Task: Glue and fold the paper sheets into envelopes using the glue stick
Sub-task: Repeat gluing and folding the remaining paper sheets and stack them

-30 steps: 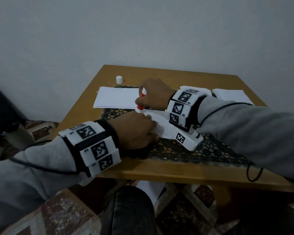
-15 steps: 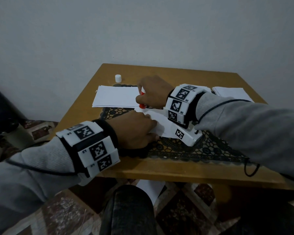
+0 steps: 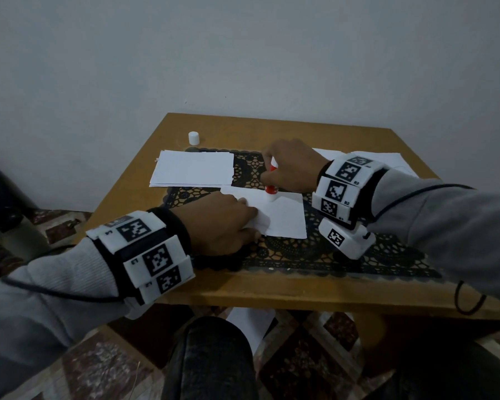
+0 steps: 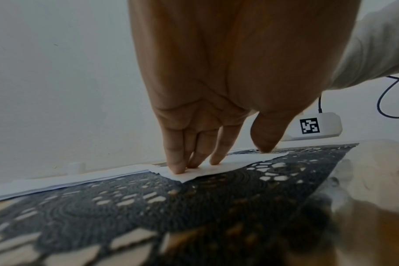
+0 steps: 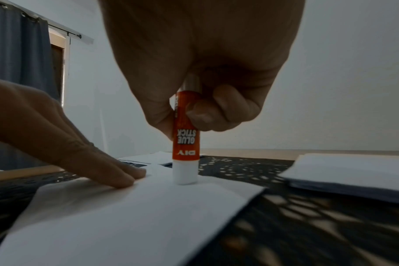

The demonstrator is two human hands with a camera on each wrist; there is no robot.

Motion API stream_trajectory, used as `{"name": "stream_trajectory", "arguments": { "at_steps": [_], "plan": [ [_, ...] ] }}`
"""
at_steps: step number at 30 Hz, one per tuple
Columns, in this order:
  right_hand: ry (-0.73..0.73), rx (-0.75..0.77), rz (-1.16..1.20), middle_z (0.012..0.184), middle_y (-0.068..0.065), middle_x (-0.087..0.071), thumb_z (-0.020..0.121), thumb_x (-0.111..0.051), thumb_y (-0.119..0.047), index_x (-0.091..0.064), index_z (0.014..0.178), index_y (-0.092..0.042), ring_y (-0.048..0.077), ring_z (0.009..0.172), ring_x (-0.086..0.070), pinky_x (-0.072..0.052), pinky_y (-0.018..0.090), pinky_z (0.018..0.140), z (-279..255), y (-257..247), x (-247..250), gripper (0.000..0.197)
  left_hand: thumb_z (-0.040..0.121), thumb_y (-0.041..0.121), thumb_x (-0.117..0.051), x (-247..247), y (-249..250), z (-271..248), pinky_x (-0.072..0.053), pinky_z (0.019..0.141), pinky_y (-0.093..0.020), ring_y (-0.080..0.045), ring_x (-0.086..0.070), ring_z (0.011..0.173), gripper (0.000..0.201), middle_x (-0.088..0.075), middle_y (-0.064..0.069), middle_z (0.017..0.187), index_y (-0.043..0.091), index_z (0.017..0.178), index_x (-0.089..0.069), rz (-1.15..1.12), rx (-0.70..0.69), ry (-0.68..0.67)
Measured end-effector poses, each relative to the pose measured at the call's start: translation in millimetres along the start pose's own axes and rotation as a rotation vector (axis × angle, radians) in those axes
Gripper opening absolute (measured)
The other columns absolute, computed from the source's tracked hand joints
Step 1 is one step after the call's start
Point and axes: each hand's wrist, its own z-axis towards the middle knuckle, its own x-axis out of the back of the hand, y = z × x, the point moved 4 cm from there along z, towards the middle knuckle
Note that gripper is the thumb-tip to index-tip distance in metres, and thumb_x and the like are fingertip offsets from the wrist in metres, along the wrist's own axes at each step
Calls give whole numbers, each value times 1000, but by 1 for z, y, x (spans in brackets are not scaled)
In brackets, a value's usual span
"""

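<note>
While the left hand (image 3: 220, 223) presses straight fingers (image 4: 176, 162) flat on the sheet (image 3: 283, 217), the right hand (image 3: 292, 168) grasps the glue stick (image 5: 186, 142), thumb and curled fingers wrapped round its orange barrel. Held upright, tip down, the stick touches the sheet with its white end near the sheet's far edge, just beyond the left fingertips. Its label reads upside down in the right wrist view.

That sheet lies on the mat (image 3: 315, 255), a dark lace-patterned one covering the middle of the table (image 3: 272, 290). Under the left fingers the sheet's near left corner looks doubled over, though how it is folded cannot be told. The left thumb (image 4: 265, 136) also rests on the paper, apart from the other fingers.

Beyond the sheet and to its left, a stack (image 3: 194, 171) of white paper lies partly on the mat and partly on bare wood. Another stack (image 5: 353, 174) sits beyond the sheet to its right, mostly hidden behind the right wrist in the head view. Farther back than the left stack, well apart from the sheet, a small white cap (image 3: 193, 138) stands on the table close to the mat's far edge.

Both wrists wear white bands with black square markers, and grey sleeves cover the forearms. A thin black cable loops off the right sleeve.
</note>
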Motion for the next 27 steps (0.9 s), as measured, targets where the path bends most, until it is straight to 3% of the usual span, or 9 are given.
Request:
{"name": "stream_trajectory", "arguments": {
  "at_steps": [3,5,7,9,12,17,23,27],
  "plan": [
    [8,-32,31,91,2,-61,82,-67,-28,-43,66,-28,15,70,-52,-42,30,56,-11,14,4,28,99,46,-35,1,0,-1,-43,83,-32,-23,-58,96,43,-56,-8,119,17,126,-50,-9,2,-1],
    [18,-42,37,89,3,-62,82,-66,-27,-45,67,-25,18,73,-54,-44,32,59,-17,21,6,26,99,45,-35,0,-1,-1,-46,88,-36,-24,-58,99,43,-56,-8,121,17,126,-51,-25,1,15],
    [27,-45,21,84,-1,-57,82,-66,-26,-45,67,-24,15,70,-49,-37,29,56,-21,27,8,26,99,44,-35,0,-2,-1,-45,92,-37,-24,-57,104,42,-56,-7,123,18,129,-50,-54,-4,40],
    [33,-48,-2,75,-4,-53,82,-66,-26,-47,68,-21,13,65,-46,-33,27,53,-24,29,10,24,99,44,-34,1,-1,-1,-41,99,-38,-25,-51,114,46,-51,-8,130,21,137,-44,-66,-3,30],
    [41,-49,-56,78,-2,-56,82,-65,-28,-48,71,-19,17,71,-50,-39,30,57,-26,31,12,22,101,44,-27,1,1,-3,-32,106,-38,-27,-38,125,50,-36,-11,141,28,148,-27,-18,10,-27],
    [19,-82,-160,81,-2,-54,84,-63,-33,-49,78,-20,18,76,-51,-36,30,59,-29,39,20,20,100,48,-18,0,1,-1,-29,108,-43,-28,-28,128,53,-9,-2,160,35,151,-11,35,0,-99],
    [167,-53,-70,84,2,-57,84,-64,-31,-58,81,-12,19,77,-50,-35,30,61,-34,36,38,20,99,51,-15,-2,0,2,-31,106,-47,-27,-26,126,55,-7,5,160,36,151,-7,73,6,-118],
    [137,-21,-10,86,2,-59,85,-64,-29,-58,81,-14,17,77,-51,-35,28,57,-39,28,23,16,100,49,-17,-1,0,2,-31,105,-46,-25,-26,125,51,-6,7,160,40,150,-9,43,10,-128]
  ]
}}
